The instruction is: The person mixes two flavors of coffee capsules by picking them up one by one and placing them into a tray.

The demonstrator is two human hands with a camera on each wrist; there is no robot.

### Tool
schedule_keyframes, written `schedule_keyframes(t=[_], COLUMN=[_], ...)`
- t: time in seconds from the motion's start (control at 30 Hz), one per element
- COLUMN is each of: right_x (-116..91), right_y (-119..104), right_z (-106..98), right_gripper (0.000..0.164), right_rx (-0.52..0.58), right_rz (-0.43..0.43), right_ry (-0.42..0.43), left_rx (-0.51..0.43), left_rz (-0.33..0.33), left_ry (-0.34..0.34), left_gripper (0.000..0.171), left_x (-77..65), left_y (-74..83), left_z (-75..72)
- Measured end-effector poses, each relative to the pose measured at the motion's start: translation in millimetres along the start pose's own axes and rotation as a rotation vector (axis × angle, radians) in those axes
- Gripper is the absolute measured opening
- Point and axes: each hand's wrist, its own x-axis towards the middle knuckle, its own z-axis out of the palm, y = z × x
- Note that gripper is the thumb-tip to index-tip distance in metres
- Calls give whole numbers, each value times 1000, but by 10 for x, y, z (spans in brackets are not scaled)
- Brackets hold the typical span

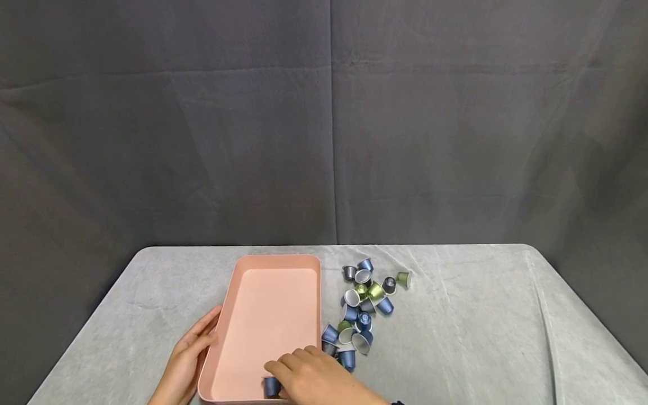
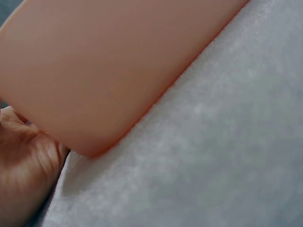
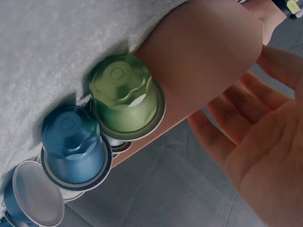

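A pink rectangular tray [image 1: 281, 304] lies lengthwise on the table. My left hand [image 1: 184, 360] rests against its left side, fingers fairly straight along the outer wall and thumb touching the rim. Over the near right corner reaches my right hand [image 1: 316, 376], fingers bent down inside the tray. Close to its index finger and thumb is a dark blue coffee capsule [image 1: 271, 387] by the near wall. The hand hides its own fingertips, and in the right wrist view the tray wall [image 3: 203, 52] covers them, so a hold on any capsule cannot be made out.
Several blue, green and dark coffee capsules lie in a loose heap right of the tray, some against its wall. A green capsule [image 3: 125, 94] and a blue capsule [image 3: 75, 146] stand near the right hand. Grey cloth [image 1: 455, 337] covers the table; a dark curtain [image 1: 430, 124] hangs behind.
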Motion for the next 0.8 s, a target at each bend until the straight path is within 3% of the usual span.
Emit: schedule_keyframes(t=[0.17, 0.4, 0.7, 0.8], right_x=[-7, -16, -4, -16], right_y=[-9, -8, 18, 42], right_z=[-4, -15, -26, -38], right_gripper=[42, 44, 22, 22], right_rx=[47, 22, -51, -58], right_rz=[23, 17, 14, 37], right_ry=[-2, 24, 86, 88], left_rx=[-3, -8, -8, -11], left_rz=[20, 21, 37, 38], left_ry=[-2, -9, -20, -23], left_gripper=[60, 60, 60, 60], left_x=[-3, -7, -5, -5], left_y=[-6, -11, -17, -22], left_z=[-1, -4, -15, -17])
